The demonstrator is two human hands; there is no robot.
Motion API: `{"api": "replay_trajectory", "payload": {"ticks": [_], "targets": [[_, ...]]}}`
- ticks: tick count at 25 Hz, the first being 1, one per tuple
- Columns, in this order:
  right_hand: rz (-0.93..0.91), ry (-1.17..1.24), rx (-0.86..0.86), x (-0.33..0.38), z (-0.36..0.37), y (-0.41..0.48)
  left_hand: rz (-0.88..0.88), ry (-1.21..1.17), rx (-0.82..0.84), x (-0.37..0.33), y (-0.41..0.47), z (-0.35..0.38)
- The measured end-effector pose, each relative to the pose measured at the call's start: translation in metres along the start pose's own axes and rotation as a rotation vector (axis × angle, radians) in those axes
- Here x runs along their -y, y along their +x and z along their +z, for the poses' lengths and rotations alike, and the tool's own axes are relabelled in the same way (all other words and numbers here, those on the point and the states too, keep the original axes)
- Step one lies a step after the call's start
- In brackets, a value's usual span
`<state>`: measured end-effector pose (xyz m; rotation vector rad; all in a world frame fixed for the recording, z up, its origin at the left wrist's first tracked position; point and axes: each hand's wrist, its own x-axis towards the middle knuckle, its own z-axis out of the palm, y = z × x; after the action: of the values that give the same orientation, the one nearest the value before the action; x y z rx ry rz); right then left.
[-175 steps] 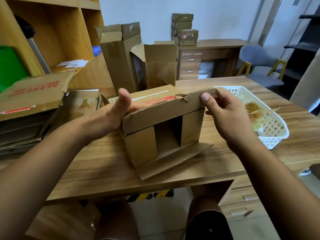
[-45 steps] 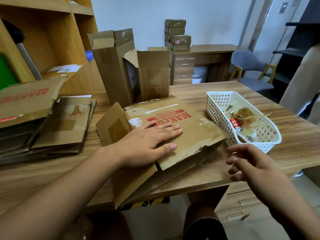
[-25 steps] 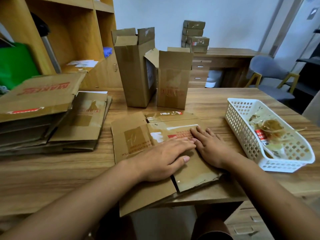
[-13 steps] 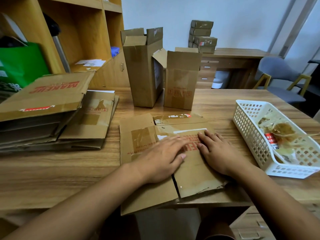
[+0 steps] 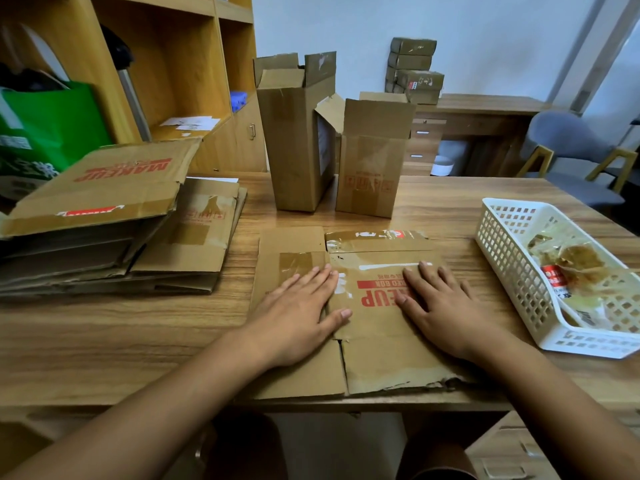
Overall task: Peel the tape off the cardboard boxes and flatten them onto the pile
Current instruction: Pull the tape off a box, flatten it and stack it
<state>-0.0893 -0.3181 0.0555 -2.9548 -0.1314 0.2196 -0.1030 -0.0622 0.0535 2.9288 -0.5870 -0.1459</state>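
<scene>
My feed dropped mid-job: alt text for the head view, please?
The left hand and right hand press a flattened box on the table. The pile lies left, two upright boxes stand behind, a white basket of tape sits right.

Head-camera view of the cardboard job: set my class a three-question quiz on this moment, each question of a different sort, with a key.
1. True or false: the left hand and the right hand both press flat on the flattened box.
2. How many open boxes stand upright on the table behind it? A: one. B: two. C: four.
3. Fill in: the peeled tape lies in the white ____.
Key: 1 true; 2 B; 3 basket.
</scene>
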Motion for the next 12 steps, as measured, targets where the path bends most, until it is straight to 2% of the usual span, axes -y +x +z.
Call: {"api": "replay_trajectory", "payload": {"ticks": [7, 10, 12], "targets": [[0.031, 0.011, -0.013, 0.002, -0.001, -0.002, -0.006, -0.007, -0.002, 0.0, -0.001, 0.0], [0.084, 0.106, -0.09, 0.005, -0.003, -0.01, -0.054, -0.088, -0.079, 0.0, -0.008, -0.003], [0.153, 0.222, -0.115, 0.005, -0.009, -0.014, -0.147, -0.139, -0.15, 0.0, -0.011, -0.009]]}}
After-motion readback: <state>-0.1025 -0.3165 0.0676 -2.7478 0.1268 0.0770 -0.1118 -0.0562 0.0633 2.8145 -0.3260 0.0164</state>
